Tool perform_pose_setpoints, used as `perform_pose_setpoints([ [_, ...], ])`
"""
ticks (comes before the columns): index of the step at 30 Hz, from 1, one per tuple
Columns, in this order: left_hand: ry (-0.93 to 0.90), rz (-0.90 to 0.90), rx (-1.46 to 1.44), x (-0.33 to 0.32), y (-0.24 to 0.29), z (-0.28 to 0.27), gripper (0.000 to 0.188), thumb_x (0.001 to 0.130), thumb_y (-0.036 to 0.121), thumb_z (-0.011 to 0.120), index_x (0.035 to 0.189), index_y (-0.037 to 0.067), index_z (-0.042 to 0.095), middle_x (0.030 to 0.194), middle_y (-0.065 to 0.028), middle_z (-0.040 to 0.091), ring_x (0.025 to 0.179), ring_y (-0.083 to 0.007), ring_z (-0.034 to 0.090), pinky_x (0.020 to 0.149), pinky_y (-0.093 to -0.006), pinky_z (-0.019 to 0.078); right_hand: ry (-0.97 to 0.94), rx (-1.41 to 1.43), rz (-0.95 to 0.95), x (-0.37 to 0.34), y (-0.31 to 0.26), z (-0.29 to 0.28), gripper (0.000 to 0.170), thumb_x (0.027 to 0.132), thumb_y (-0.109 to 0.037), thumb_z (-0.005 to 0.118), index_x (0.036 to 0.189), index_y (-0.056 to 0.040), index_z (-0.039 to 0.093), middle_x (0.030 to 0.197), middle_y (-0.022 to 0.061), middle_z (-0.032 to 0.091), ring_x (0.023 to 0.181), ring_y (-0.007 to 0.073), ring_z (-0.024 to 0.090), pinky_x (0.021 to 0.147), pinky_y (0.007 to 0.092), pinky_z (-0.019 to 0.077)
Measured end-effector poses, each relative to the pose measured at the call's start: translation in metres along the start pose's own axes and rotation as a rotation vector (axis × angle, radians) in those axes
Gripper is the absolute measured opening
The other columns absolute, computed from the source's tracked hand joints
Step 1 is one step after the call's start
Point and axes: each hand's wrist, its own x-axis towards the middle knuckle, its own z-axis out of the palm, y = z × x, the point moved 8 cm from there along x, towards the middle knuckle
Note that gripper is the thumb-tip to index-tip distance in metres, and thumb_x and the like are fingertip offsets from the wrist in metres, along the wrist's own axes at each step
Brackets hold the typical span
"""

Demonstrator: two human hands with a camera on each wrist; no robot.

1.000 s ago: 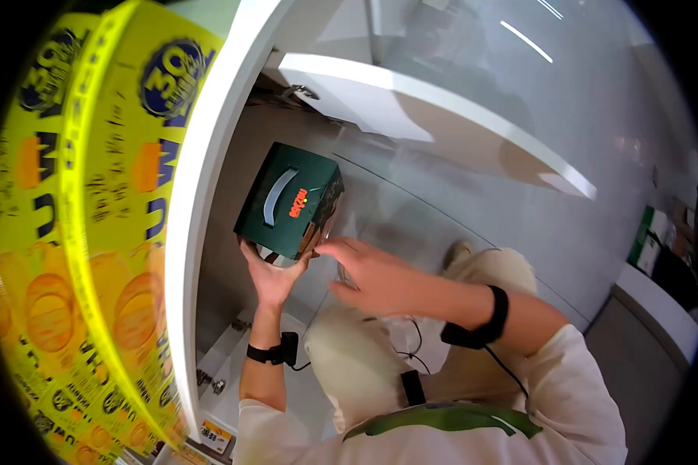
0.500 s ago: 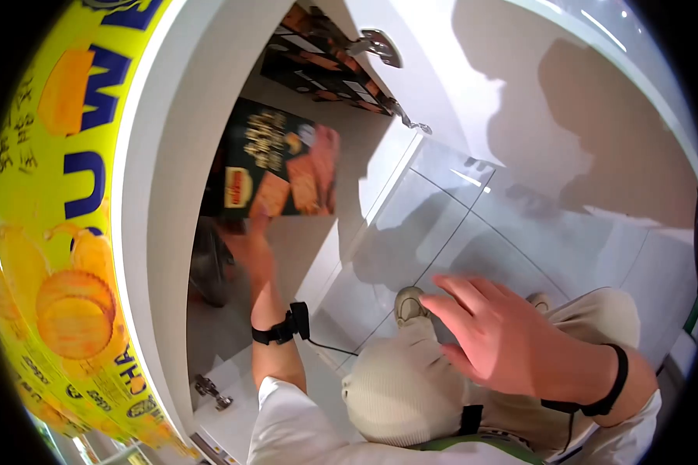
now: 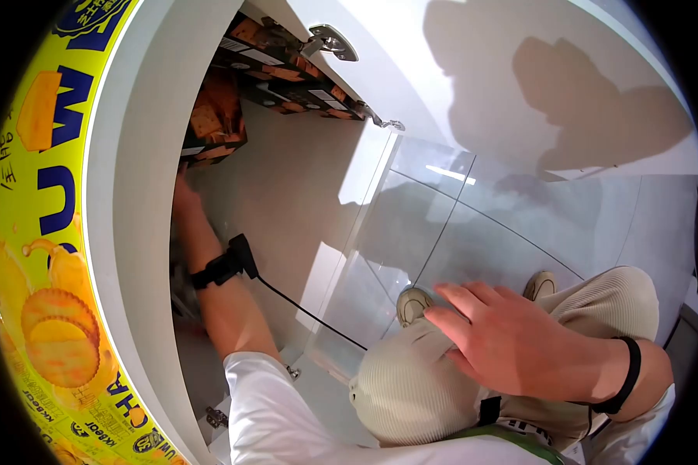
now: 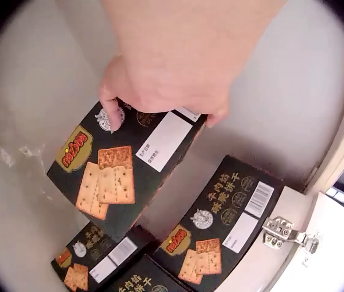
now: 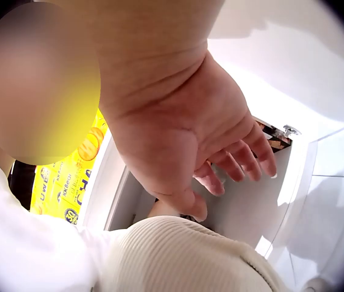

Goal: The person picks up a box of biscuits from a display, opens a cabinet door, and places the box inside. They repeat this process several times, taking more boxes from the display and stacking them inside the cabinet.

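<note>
My left hand (image 4: 166, 79) grips a dark cracker box (image 4: 114, 182) inside the white cabinet, thumb and fingers spread across its printed face. Pictures of crackers and a white label show on that face. Beyond it in the left wrist view stand similar boxes (image 4: 221, 222) beside the door hinge. From the head view, the held box (image 3: 219, 116) is partly hidden by the cabinet's top edge, as is most of the left hand. My right hand (image 3: 512, 341) hangs over the knee, fingers relaxed, holding nothing.
The cabinet door (image 3: 473, 108) stands swung out, with metal hinges (image 3: 333, 43) at its inner edge. Yellow cracker packaging (image 3: 62, 194) covers the top at left. A cable runs from the left wrist strap (image 3: 225, 263). Tiled floor (image 3: 496, 217) lies in front.
The left hand has carried the dark box from outside into the cabinet, then deeper and leftward toward the other boxes. The right hand has come off it and moved back over the knee.
</note>
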Motion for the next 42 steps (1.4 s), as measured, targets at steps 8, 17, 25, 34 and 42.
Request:
perform_pose_setpoints([
  [8,-0.157,0.102,0.025,0.052,-0.014,0.009,0.063,0.088,0.028,0.075,0.137,0.003,0.046,0.135,-0.0129,0.051,0.120,-0.0287,0.053,0.089,-0.0434,0.0525,-0.028,-0.006,-0.003,0.005,-0.005,0.013,0.033,0.086,-0.011,0.059,0.118,0.0001,0.059,0.133,0.0197,0.054,0.109,0.0281,0.060,0.087,0.0354,0.0509],
  [17,-0.356,0.198,-0.023,0.140,-0.047,0.103,0.059,0.093,0.028,0.068,0.141,0.004,0.044,0.139,-0.0132,0.047,0.122,-0.0290,0.051,0.092,-0.0435,0.0523,0.023,-0.027,0.059,0.004,0.000,0.016,0.029,0.087,-0.012,0.056,0.114,-0.0007,0.061,0.132,0.0203,0.056,0.107,0.0282,0.061,0.085,0.0344,0.0514],
  [25,-0.567,0.297,0.104,0.200,-0.068,0.165,0.055,0.098,0.029,0.062,0.143,0.004,0.042,0.142,-0.0135,0.044,0.125,-0.0293,0.049,0.094,-0.0436,0.0522,-0.034,0.117,0.011,-0.007,0.040,-0.034,0.030,0.088,-0.010,0.054,0.114,0.0017,0.060,0.129,0.0222,0.056,0.107,0.0286,0.060,0.086,0.0343,0.0505],
  [34,-0.400,0.073,-0.080,0.088,-0.035,0.136,0.072,0.100,0.046,0.053,0.156,0.011,0.026,0.157,-0.0152,0.031,0.142,-0.0351,0.033,0.110,-0.0506,0.0384,0.047,0.043,0.010,0.005,0.011,0.001,0.029,0.087,-0.009,0.054,0.113,0.0014,0.060,0.128,0.0226,0.056,0.106,0.0278,0.060,0.085,0.0335,0.0501],
  [42,-0.365,-0.207,0.075,0.002,-0.141,0.086,0.037,0.095,0.023,0.065,0.125,0.008,0.049,0.127,-0.0143,0.052,0.115,-0.0328,0.053,0.093,-0.0454,0.0482,0.078,-0.033,-0.019,0.004,0.020,-0.003,0.013,0.086,-0.011,0.056,0.094,-0.0029,0.061,0.097,0.0111,0.059,0.091,0.0270,0.061,0.076,0.0368,0.0513],
])
